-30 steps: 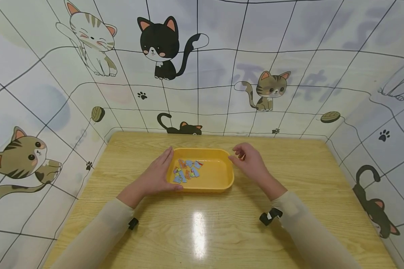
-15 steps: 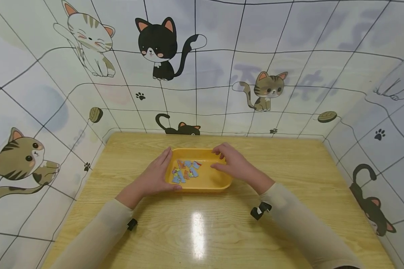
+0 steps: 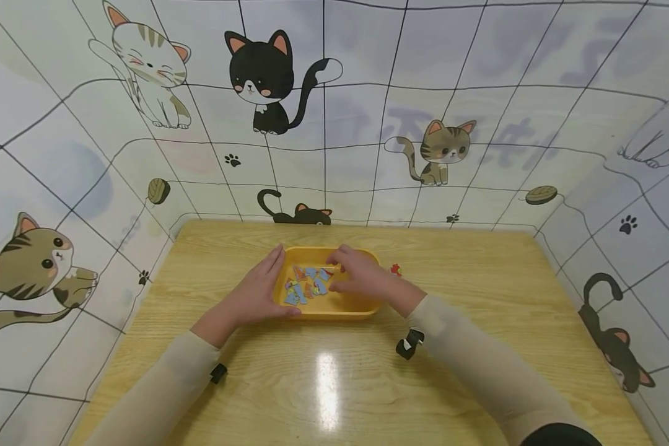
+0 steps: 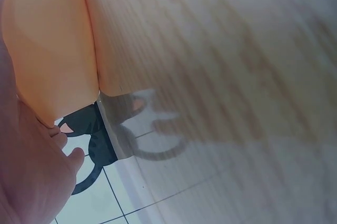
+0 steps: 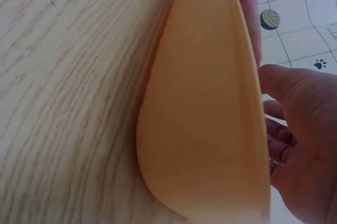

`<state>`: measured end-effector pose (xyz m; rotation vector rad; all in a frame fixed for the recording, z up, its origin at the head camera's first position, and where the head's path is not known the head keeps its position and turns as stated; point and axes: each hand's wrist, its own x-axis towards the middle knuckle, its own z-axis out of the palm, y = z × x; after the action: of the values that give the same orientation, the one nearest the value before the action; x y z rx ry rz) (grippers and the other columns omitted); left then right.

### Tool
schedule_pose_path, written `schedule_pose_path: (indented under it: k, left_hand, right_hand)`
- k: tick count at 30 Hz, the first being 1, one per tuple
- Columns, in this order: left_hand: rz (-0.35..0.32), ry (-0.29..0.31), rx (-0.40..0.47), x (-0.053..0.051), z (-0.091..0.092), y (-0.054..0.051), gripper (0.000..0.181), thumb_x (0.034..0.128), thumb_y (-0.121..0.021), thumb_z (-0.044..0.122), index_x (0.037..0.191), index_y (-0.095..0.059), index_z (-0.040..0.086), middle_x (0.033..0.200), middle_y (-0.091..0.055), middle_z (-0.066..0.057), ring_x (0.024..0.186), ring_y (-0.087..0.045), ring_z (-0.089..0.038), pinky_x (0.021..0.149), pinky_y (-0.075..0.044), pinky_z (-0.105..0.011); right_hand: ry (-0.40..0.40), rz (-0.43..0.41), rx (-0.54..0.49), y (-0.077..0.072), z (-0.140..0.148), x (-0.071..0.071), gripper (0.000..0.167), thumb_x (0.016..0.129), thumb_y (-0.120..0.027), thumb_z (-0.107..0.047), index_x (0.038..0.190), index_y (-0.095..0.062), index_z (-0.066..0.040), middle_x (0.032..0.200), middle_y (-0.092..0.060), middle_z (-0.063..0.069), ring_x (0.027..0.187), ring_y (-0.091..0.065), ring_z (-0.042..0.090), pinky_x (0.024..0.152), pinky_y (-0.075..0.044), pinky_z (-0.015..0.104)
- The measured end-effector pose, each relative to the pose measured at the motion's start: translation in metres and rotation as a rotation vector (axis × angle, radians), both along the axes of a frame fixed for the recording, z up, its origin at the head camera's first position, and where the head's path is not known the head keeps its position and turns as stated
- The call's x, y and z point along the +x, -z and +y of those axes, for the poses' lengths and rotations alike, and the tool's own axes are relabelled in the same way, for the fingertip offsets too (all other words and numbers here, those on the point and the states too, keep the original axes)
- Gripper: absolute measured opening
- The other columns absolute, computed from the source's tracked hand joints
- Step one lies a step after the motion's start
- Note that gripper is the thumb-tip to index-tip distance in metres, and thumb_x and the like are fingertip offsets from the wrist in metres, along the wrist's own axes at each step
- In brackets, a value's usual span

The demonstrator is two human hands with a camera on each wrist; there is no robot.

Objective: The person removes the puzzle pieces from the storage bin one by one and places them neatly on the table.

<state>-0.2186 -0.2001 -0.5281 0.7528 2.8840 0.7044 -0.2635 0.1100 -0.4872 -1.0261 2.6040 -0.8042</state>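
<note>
Wall [image 3: 357, 118]: pale, dark grid lines, printed with cartoon cats [image 3: 262, 68], yarn balls [image 3: 158, 191] and paw prints [image 3: 232, 160]; it stands opposite you and on both flanks.
Tabletop [image 3: 279, 378]: light wood grain, glossy; a streak of glare [image 3: 327, 390] lies on the part nearer you.
Tray [image 3: 323, 316]: yellow, shallow, rounded corners; sits on the tabletop toward its far edge, between your hands.
Pieces [image 3: 319, 287]: small, flat, irregular, in blue, orange and yellow; loosely clustered in the tray's left half.
Red piece [image 3: 396, 270]: on the tabletop, just off the tray's right end, past your right wrist.
Left hand [image 3: 256, 288]: your grip is spread, fingers straight along the tray's left end, thumb reaching across the near left corner.
Right hand [image 3: 362, 277]: over the tray's right half; your grip is slack, fingers loosely bent, thumb apart from them. Fingertips are near the pieces; cannot tell whether they touch.
Sleeves [image 3: 167, 378]: beige, on both your arms, small black devices [image 3: 409, 344] at the cuffs.
</note>
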Motion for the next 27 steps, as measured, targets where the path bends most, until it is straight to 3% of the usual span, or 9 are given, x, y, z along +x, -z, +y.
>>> schedule_pose_path:
  k: [5,11,18,27]
  left_hand:
    - [0.015,0.007,0.007,0.001,-0.001,0.000,0.150,0.0782,-0.083,0.083,0.174,-0.012,-0.008,0.184,-0.006,-0.023,0.169,-0.014,-0.041,0.132,-0.025,-0.060]
    - [0.033,0.014,-0.004,-0.001,-0.001,0.002,0.149,0.0782,-0.084,0.082,0.173,-0.013,-0.009,0.183,-0.008,-0.024,0.168,-0.015,-0.042,0.132,-0.025,-0.060]
    - [0.017,0.010,0.005,0.000,0.001,-0.002,0.149,0.0781,-0.085,0.080,0.174,-0.012,-0.007,0.184,-0.008,-0.023,0.169,-0.014,-0.040,0.133,-0.024,-0.058]
    - [0.028,0.016,-0.002,-0.002,0.001,0.001,0.149,0.0789,-0.084,0.081,0.173,-0.012,-0.008,0.183,-0.008,-0.025,0.169,-0.014,-0.041,0.132,-0.025,-0.060]
  right_hand:
    - [-0.055,-0.015,0.045,0.008,-0.015,0.000,0.053,0.097,-0.087,-0.020,0.141,-0.066,0.002,0.134,-0.063,0.016,0.116,-0.065,0.030,0.104,-0.055,0.044]
    - [-0.035,-0.045,0.106,0.022,-0.022,0.001,0.054,0.096,-0.087,-0.023,0.143,-0.068,-0.004,0.133,-0.061,0.007,0.106,-0.059,0.017,0.096,-0.054,0.035]
    - [-0.040,-0.047,0.097,0.029,-0.027,-0.002,0.049,0.098,-0.087,-0.022,0.141,-0.071,-0.006,0.125,-0.059,0.004,0.100,-0.057,0.017,0.087,-0.052,0.032]
    - [-0.032,-0.043,0.093,0.032,-0.028,-0.008,0.044,0.097,-0.089,-0.021,0.136,-0.074,-0.005,0.124,-0.060,0.007,0.102,-0.056,0.017,0.093,-0.052,0.033]
